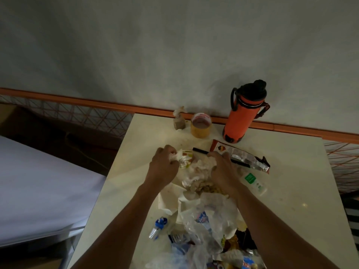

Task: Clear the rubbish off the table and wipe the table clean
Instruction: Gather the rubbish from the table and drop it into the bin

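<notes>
Dim light. A plain grey-white wall filled the upper view, edged below by an orange rail over criss-cross patterned tile. A white mattress lay at left, the floor beside it dark.

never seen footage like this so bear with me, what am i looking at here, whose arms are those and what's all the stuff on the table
There is one picture, taken by a camera worn on a person's head, looking down at their own bare arms. No machine is involved. They are clearing a pale table that stands against a wall.

The left hand grips a crumpled wrapper. The right hand curls over a wad of tissue in the middle.

At the back stand an orange bottle, a roll of tape and a small scrap of paper. To the right lie a snack packet and a small clear bottle. Near the person lies a heap of plastic bags and wrappers, with a blue object beside it.
</notes>
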`<act>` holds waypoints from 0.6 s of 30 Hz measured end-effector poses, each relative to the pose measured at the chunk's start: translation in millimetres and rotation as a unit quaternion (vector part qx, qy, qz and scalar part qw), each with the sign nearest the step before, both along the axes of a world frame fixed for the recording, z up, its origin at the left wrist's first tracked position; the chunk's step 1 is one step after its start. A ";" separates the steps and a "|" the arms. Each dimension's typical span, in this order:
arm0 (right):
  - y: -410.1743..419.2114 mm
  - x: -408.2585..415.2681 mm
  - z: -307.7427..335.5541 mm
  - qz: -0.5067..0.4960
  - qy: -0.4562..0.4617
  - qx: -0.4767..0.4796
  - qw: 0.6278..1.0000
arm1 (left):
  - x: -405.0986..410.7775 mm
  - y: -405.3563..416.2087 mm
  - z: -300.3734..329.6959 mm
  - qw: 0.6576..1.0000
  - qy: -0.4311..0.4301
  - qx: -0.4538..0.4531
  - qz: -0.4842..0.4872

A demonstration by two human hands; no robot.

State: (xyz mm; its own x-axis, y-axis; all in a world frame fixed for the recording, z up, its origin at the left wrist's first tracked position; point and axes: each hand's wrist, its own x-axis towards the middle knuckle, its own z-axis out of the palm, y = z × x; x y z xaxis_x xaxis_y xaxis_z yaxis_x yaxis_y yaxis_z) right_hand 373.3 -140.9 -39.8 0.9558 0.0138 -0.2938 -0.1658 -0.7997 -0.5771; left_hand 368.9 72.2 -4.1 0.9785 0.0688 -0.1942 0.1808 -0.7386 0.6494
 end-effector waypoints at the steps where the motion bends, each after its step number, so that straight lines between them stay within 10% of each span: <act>1: 1.5 3.0 -0.7 0.020 -0.002 0.002 1.000 | 0.7 -4.2 3.7 1.000 -0.001 -0.002 -0.020; 7: 3.6 13.2 -15.0 0.121 0.045 -0.048 0.990 | 2.5 -26.7 3.8 0.996 0.046 0.035 -0.069; 18: -12.9 4.2 -18.8 -0.012 0.021 0.037 0.999 | 10.5 -50.3 -13.0 0.970 0.055 0.216 -0.098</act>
